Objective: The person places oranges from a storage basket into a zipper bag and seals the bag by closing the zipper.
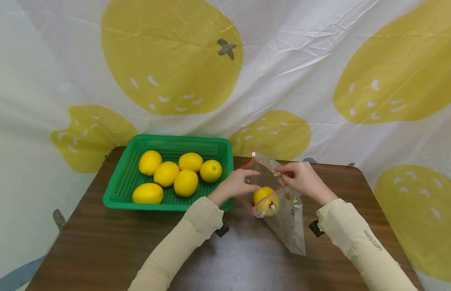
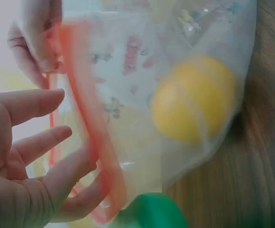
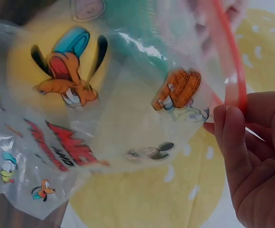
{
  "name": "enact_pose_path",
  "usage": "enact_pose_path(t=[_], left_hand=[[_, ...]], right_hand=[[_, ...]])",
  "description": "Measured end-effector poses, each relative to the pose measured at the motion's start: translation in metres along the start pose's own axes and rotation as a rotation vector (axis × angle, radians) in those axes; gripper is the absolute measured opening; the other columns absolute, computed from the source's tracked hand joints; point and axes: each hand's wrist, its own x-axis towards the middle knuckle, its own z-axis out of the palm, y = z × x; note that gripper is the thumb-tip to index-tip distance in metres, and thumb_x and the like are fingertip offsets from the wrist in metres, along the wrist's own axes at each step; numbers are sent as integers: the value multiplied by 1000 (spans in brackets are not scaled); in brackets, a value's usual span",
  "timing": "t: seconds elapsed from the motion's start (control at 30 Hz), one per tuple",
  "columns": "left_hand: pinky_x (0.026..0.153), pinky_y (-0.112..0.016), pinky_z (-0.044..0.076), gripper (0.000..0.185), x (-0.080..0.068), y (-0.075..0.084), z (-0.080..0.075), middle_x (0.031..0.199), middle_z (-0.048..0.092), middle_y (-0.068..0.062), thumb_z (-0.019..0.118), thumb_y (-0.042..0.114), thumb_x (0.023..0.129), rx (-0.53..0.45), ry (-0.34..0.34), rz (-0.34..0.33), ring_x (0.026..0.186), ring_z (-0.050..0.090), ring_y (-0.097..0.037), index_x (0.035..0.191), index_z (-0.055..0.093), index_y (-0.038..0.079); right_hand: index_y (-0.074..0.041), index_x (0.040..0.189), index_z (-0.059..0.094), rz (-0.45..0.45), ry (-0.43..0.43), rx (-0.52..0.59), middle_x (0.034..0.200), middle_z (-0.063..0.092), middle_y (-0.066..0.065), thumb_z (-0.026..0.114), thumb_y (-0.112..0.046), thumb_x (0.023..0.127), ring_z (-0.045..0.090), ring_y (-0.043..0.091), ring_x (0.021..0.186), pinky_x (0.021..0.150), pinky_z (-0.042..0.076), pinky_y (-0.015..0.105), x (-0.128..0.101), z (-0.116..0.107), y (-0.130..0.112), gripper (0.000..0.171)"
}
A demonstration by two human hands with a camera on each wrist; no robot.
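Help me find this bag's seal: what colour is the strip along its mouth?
Orange-red, on the clear bag; the strip shows best in the left wrist view.

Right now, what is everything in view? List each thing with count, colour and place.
Lemons in basket: six, yellow, lying loose inside the green basket.
Basket: one, green plastic mesh, on the left part of the table.
Lemon in bag: one, yellow, inside the bag near its mouth.
Bag: one, clear plastic with cartoon prints and a red zip rim, lying on the table right of the basket, mouth held open.
Table: one, dark brown wood.
Backdrop cloth: one, white with large yellow fruit prints, behind the table.
Left hand: grips the bag's rim on the basket side.
Right hand: pinches the opposite rim.
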Motion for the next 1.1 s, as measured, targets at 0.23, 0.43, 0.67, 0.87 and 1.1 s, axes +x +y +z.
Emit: enact_pose_path(t=[0.23, 0.43, 0.67, 0.87, 1.1], left_hand=[[92, -38, 43, 45, -8, 4, -12, 123, 56, -13, 63, 24, 85, -39, 21, -3, 114, 51, -26, 125, 55, 8], [88, -38, 44, 47, -12, -1, -31, 125, 54, -13, 65, 25, 84, -28, 69, -36, 110, 52, -27, 127, 53, 8], [96, -41, 39, 55, -22, -24, -56, 133, 47, -12, 67, 26, 82, 60, 147, -81, 121, 42, -28, 131, 49, 8], [99, -45, 35, 58, -36, -48, -79, 136, 42, -17, 68, 21, 80, 74, 196, -139, 125, 37, -33, 131, 47, 4], [98, -51, 33, 59, -48, -76, -95, 136, 39, -21, 67, 23, 81, 108, 238, -235, 124, 35, -38, 133, 45, 4]], right_hand=[[-1, 102, 69, 13, -2, -24, 68, 63, 2, 57, -1, 82, 41, 8, 44, 44, 38, 23, 0, 0, 3, 23], [0, 103, 68, 10, 2, -28, 75, 66, 6, 57, -1, 83, 42, 7, 45, 44, 38, 23, 0, -1, 7, 22], [0, 103, 68, 14, -6, -13, 78, 67, 7, 57, -1, 84, 41, 4, 44, 43, 37, 23, 0, 0, 7, 22], [0, 103, 68, 20, -11, -5, 74, 66, 5, 57, -2, 84, 40, 4, 43, 43, 36, 23, -1, 0, 5, 22], [0, 103, 68, 17, -3, -14, 75, 66, 5, 58, -2, 84, 40, 3, 43, 43, 37, 23, -2, 1, 5, 22]])
